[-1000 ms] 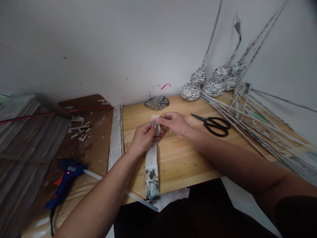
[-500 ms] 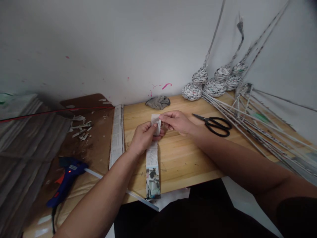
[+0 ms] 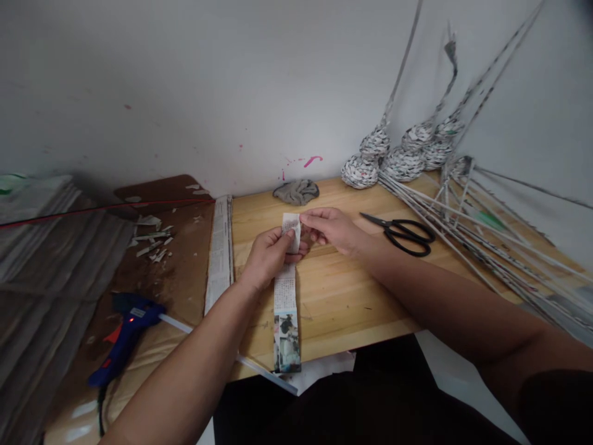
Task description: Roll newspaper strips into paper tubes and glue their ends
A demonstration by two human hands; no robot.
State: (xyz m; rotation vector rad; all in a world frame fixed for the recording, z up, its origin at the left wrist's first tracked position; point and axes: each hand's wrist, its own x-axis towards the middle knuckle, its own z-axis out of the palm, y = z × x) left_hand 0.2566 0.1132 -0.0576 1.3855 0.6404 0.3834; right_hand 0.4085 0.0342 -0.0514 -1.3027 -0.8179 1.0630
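A narrow strip of newspaper, with print above and a colour picture at its lower end, runs down toward the table's front edge. My left hand is closed around its upper part, thumb on top and fingers beneath. At the strip's top right corner, the thumb and forefinger of my right hand pinch the paper's edge. Right of my right hand lies a pair of black-handled scissors, blades pointing left. Behind the hands, a crumpled grey cloth rests near the wall.
A blue glue gun with a lit red light lies left on brown board, beside paper scraps. Folded newspaper strips lie along the table's left side. Woven paper gourd shapes and long paper rods occupy the right.
My right hand has shifted very slightly right at the strip's top edge. My left hand keeps its hold, and the strip stays in place.
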